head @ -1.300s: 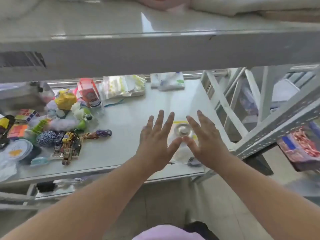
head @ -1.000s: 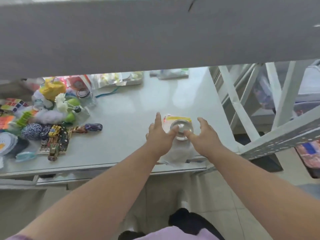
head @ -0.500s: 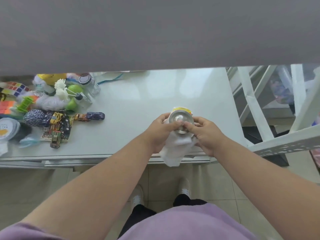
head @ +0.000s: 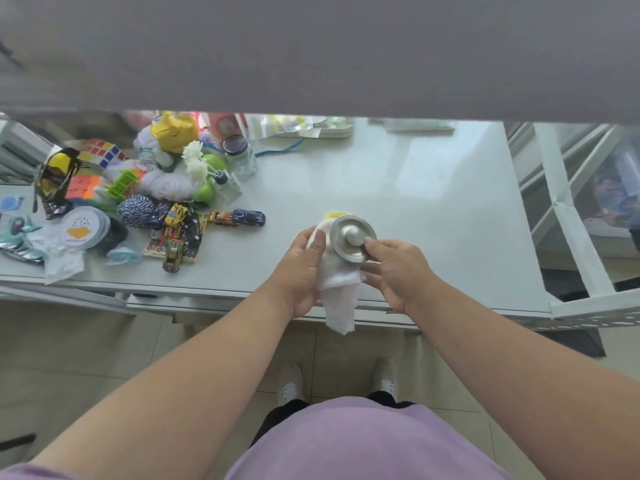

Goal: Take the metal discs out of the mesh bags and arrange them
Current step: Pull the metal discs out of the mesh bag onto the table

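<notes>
Near the middle of the frame, above the front edge of the white table (head: 398,188): left hand (head: 299,268) wrapped around a white mesh bag (head: 337,285), right hand (head: 394,271) pinching a shiny metal disc (head: 351,237) at the bag's top. Toys (head: 180,233) piled at left.

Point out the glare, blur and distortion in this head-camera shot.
Head view: window glare washes pale patches across the glossy table; a blurred grey shelf blocks the top; wide-angle stretch enlarges the forearms and bows the table's front edge; the metal disc, mesh bag, left hand and right hand look fairly sharp.
</notes>
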